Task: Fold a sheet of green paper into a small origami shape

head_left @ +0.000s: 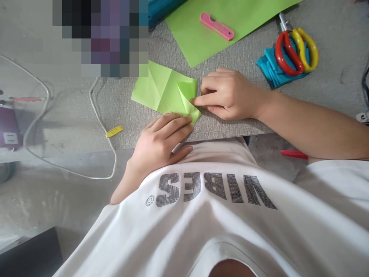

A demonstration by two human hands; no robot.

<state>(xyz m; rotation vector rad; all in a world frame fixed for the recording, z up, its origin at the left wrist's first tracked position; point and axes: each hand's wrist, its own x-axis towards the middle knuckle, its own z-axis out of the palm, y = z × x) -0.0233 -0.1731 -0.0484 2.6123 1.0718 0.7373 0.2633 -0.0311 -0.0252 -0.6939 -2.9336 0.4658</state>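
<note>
A sheet of light green paper with crease lines lies near the table's front edge, its right end partly folded over into a raised flap. My left hand rests on the paper's lower edge, fingers stretched out flat and the thumb apart, lying closer to my shirt. From the right, my right hand touches the fold with its outstretched index finger. Its other fingers are bent, and I see nothing held in them.
Behind lies a larger green sheet with a pink cutter on it. Scissors with red and yellow handles lie on folded blue paper. At left are a grey cable with a yellow tag and a purple object.
</note>
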